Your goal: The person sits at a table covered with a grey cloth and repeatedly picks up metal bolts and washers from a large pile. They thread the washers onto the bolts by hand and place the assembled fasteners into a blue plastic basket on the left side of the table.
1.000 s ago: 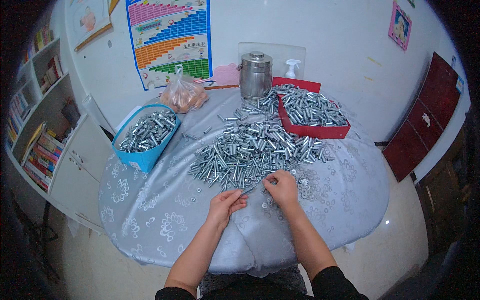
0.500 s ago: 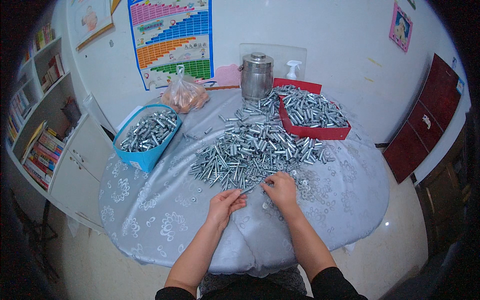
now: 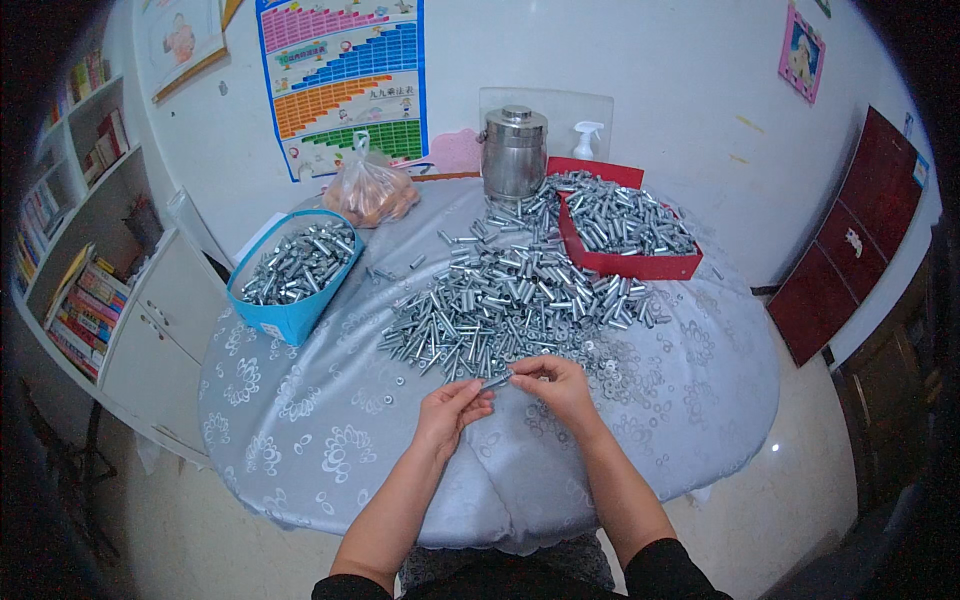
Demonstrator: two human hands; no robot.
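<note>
A round tabletop point(image 3: 300, 430) under a pale blue flowered cloth carries a wide heap of metal bolts point(image 3: 500, 305) at its middle. Washers point(image 3: 610, 365) lie scattered along the heap's right edge. A blue box point(image 3: 290, 275) of bolts sits left, a red tray point(image 3: 625, 225) right — a steel canister point(image 3: 514, 152), spray bottle point(image 3: 586, 139) and knotted bag point(image 3: 368, 192) at the back.

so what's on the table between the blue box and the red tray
In the head view, the big loose pile of metal bolts fills the cloth between the blue box and the red tray.
</note>
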